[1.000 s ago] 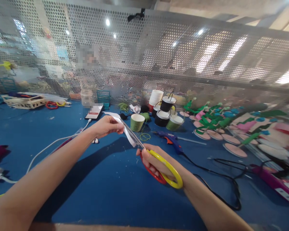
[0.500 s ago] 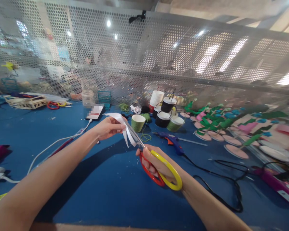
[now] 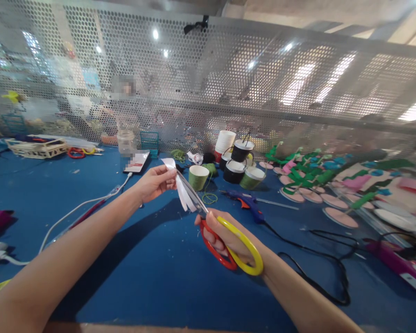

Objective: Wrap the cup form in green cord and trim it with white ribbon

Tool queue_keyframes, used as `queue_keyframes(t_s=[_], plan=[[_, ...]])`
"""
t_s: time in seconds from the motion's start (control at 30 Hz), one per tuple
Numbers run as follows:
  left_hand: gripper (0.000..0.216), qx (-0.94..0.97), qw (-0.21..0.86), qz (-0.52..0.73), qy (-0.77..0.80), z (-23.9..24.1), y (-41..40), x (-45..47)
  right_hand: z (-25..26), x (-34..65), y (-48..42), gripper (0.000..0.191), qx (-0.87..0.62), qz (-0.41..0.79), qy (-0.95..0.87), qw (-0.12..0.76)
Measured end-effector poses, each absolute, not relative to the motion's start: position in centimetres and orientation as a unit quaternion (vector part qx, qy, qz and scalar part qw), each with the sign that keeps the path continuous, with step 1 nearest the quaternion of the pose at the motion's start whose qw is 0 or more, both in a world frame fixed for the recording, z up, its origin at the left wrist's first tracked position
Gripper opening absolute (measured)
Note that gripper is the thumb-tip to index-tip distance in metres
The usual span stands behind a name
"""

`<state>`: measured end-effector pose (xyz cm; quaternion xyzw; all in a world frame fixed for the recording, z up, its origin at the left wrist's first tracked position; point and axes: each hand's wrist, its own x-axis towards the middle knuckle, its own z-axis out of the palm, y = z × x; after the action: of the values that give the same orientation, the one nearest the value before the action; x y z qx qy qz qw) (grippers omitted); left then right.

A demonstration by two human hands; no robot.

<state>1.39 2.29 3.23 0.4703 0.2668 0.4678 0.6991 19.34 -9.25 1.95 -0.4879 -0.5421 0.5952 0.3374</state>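
- Pinching a white paper strip (image 3: 182, 189) between thumb and fingertips, the left hand (image 3: 155, 182) holds it raised above the blue table (image 3: 159, 268); the fingers are closed on the strip's upper end.
- The strip's lower end hangs in narrow cut tails, lying against the scissor blades.
- The right hand (image 3: 229, 238) grips the scissors (image 3: 198, 205), fingers curled through the 2 handle loops, 1 red and 1 yellow; the blades point up and left toward the left hand and seem nearly shut on the paper, though the view there is too fine to be sure.
- Behind the hands stand a green cup (image 3: 198, 177) and black cups (image 3: 234, 171); a blue glue gun (image 3: 246, 202) lies to the right of the green cup.
- A phone (image 3: 137, 162) rests further back, with a white cable (image 3: 76, 210) trailing left under the left forearm; a perforated metal screen (image 3: 229, 92) closes the table's far edge.
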Motion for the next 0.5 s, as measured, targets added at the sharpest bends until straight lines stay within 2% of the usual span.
queue_keyframes(t_s=[0.37,0.5], plan=[[0.016,0.469,0.693,0.472,0.278,3.32,1.92,1.65,1.68,19.27,-9.18,0.056,-0.487,0.597,-0.536,0.345],[0.02,0.474,0.683,0.48,0.281,3.1,2.19,1.69,1.47,19.29,-9.09,0.054,-0.503,0.581,-0.541,0.341]])
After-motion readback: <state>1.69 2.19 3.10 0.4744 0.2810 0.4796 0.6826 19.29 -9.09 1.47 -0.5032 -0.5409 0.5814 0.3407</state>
